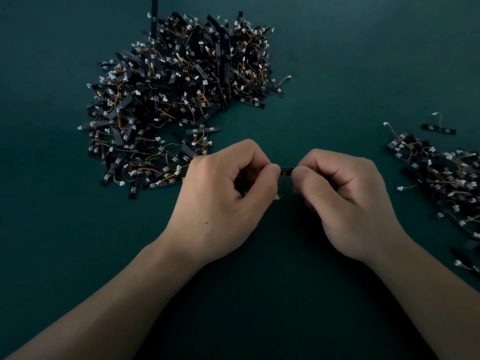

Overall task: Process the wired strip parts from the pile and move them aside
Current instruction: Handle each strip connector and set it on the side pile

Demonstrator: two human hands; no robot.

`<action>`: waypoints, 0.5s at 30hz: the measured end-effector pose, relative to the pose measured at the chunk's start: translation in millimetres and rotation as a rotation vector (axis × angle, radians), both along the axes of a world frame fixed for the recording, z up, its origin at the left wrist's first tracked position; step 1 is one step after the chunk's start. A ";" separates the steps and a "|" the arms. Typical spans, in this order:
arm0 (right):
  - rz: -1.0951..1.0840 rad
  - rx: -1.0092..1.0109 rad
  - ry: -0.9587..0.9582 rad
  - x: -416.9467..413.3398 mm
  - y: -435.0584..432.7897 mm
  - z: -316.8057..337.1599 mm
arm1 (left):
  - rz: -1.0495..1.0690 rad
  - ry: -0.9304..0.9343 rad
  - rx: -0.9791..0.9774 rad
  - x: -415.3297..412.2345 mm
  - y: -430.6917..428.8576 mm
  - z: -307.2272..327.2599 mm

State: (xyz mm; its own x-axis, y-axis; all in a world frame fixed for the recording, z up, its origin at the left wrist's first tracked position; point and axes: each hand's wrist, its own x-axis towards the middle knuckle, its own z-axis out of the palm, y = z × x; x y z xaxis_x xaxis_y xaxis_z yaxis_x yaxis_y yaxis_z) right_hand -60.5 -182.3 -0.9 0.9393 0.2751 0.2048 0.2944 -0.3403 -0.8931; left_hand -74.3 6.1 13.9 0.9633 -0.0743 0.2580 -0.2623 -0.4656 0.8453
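On the dark green table point(337, 61), a big pile point(176, 94) lies far left; a smaller heap point(441, 178) lies right; left hand point(223, 201) and right hand point(345, 201) each pinch one end of a black strip part point(286, 169), near centre.

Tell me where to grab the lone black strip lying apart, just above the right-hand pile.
Pinch the lone strip across its narrow width near one end, coming down from above. It lies flat on the mat, so only its long edges offer purchase, and its wire rises from around the middle, leaving the ends clear.
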 end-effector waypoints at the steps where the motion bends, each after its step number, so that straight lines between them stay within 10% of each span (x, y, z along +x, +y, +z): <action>1: -0.001 0.013 0.005 0.1 -0.4 -0.1 | -0.003 0.002 -0.004 0.0 0.3 0.0; 15: 0.011 0.006 -0.002 0.6 -0.7 -1.3 | -0.011 0.010 -0.048 0.9 0.8 0.0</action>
